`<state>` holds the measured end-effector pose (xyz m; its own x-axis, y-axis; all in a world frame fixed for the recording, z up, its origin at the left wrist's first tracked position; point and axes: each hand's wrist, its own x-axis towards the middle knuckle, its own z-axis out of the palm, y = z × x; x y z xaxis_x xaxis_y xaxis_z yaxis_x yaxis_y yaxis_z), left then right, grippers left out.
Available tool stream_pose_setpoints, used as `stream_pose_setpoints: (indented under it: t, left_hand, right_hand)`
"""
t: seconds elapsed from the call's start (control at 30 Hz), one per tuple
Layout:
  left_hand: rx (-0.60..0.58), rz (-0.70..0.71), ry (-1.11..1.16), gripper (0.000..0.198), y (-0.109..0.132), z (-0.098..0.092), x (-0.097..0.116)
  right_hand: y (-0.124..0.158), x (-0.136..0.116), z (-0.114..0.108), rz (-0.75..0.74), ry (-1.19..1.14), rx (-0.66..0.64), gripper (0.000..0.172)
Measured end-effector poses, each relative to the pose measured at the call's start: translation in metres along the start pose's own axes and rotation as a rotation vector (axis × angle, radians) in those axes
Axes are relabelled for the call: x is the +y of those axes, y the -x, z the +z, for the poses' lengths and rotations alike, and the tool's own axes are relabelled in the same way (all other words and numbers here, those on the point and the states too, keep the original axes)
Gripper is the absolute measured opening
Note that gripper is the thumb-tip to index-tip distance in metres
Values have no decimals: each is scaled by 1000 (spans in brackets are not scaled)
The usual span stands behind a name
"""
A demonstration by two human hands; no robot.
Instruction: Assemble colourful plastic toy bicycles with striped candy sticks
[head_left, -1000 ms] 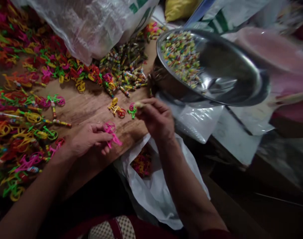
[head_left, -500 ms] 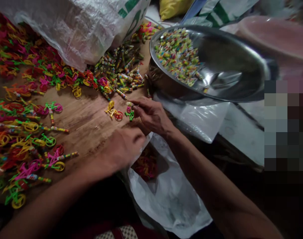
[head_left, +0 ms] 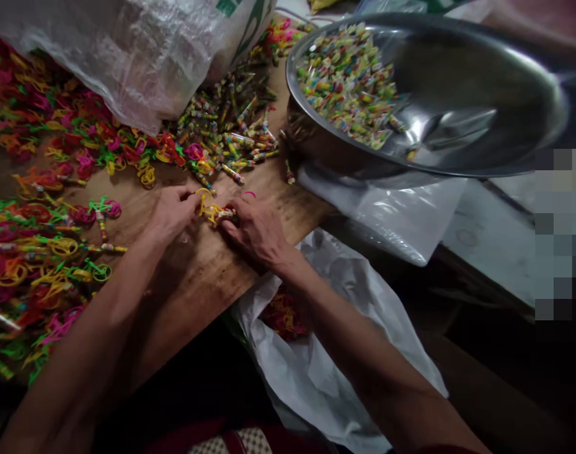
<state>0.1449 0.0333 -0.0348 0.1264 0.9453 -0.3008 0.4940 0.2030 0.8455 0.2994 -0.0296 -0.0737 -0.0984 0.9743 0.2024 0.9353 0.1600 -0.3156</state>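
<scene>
Lying between both hands' fingertips, a yellow toy bicycle is resting on the bench or just above it; I cannot tell which. The left hand is pinching its wheel edge, thumb and fingers together. The right hand's grip is closing around a small patterned tube at the bicycle's other end. The bicycle is looking like thin moulded plastic, so it is probably feeling very light, springy and slightly slick. Its slender bars are likely bending under a hard squeeze, so the wheel rim is offering the safer hold.

Beside the right knuckles, a pink curved piece is showing. Farther off, similar tubes are lying heaped, coloured bicycles are covering the left side, and a steel basin is holding small wrapped pieces. Below, a white bag is gaping open.
</scene>
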Motion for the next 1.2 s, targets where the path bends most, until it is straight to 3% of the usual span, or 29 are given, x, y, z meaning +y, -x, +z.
stream_pose_setpoints:
  t: [0.1, 0.23, 0.33, 0.5, 0.6, 0.73, 0.97, 1.1, 1.2]
  left_hand:
    - [-56, -128, 236, 13, 15, -16, -2]
    - [-107, -164, 629, 13, 35, -32, -13]
    - [-134, -137, 768, 21, 50, -34, -24]
    - [-65, -131, 889, 3, 67, -30, -34]
    - [-131, -179, 900, 4, 70, -34, -37]
    - [-250, -232, 834, 8, 72, -38, -39]
    - [-264, -265, 763, 8, 73, -28, -35]
    - [-281, -261, 733, 9, 73, -25, -38]
    - [-300, -227, 740, 16, 74, -26, -42]
  right_hand:
    - [3, -8, 5, -55, -70, 87, 20]
    - [13, -24, 12, -131, -157, 244, 24]
    - [18, -40, 15, -114, -182, 312, 30]
    - [24, -63, 13, -130, -281, 287, 32]
    - [32, -64, 8, -156, -473, 231, 33]
    - [37, -48, -2, -148, -639, 216, 33]
    - [24, -33, -4, -89, -910, 144, 23]
    - [27, -37, -6, -133, -949, 113, 19]
    - [31, -37, -12, -86, -903, 129, 22]
